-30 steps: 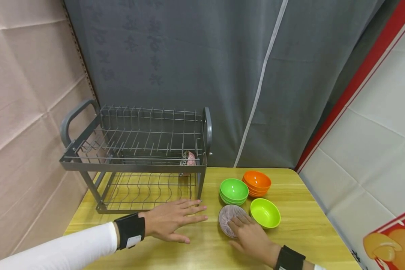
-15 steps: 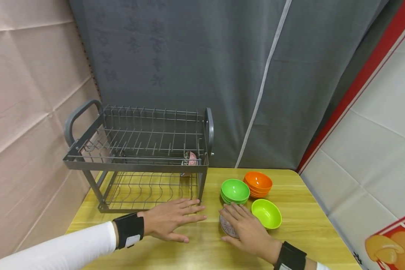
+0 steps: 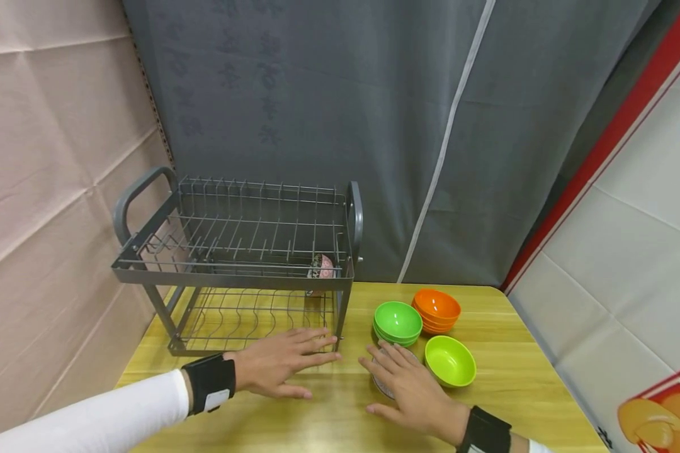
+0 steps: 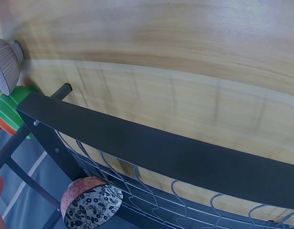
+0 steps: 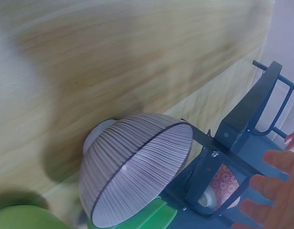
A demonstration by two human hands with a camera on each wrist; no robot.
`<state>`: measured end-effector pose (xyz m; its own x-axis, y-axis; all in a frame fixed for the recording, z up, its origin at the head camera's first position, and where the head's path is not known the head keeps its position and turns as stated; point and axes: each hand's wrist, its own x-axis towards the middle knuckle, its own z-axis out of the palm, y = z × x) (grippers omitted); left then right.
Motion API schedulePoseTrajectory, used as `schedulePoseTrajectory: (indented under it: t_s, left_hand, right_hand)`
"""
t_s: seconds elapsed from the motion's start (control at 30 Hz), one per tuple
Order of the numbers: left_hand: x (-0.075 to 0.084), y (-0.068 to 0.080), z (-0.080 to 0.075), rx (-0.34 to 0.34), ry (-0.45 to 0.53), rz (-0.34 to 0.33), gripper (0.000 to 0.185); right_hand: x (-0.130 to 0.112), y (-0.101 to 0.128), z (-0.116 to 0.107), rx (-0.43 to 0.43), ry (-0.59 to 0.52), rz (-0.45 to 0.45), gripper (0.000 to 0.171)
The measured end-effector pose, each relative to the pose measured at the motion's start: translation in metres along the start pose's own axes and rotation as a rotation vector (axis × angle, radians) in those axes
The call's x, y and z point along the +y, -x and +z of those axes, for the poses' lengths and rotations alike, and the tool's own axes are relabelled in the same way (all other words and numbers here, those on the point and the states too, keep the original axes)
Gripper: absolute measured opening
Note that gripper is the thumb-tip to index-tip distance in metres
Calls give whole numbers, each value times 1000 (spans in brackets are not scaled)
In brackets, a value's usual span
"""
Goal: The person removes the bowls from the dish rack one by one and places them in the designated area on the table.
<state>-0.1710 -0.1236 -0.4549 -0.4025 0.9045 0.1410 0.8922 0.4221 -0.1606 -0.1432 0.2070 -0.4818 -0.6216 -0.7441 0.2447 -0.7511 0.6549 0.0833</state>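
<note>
Striped bowl (image 5: 137, 171): set upright, mouth up, just right of the dish rack (image 3: 238, 264).
Right hand (image 3: 410, 390): fingers spread flat above it.
Left hand (image 3: 277, 365): laid flat before the rack.

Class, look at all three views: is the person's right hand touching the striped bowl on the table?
Cannot tell. In the head view the right hand spreads over the striped bowl and hides any gap; the right wrist view shows the bowl, but no fingers on it.
</note>
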Motion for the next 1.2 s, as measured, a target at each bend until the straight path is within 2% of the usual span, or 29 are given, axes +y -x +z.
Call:
schedulePoseTrajectory:
  t_s: [0.17, 0.37, 0.6, 0.87, 1.03, 1.2]
  left_hand:
    - [-3, 3, 0, 20, -25, -15, 74]
    - [-6, 9, 2, 42, -68, -30, 74]
    - [-13, 15, 5, 72, -21, -54, 72]
    - [-28, 24, 5, 36, -38, -159, 72]
    - [-35, 25, 6, 17, -50, -193, 73]
    - [-43, 24, 5, 14, -2, -239, 72]
  right_hand:
    - [-3, -2, -3, 20, 14, -21, 74]
    - [-6, -5, -3, 6, 4, -39, 76]
    - [-11, -11, -3, 23, 26, -67, 77]
    - [-18, -23, -4, 46, 32, -125, 77]
    - [-22, -30, -5, 43, 15, -141, 78]
    - [-26, -37, -6, 35, -6, -158, 78]
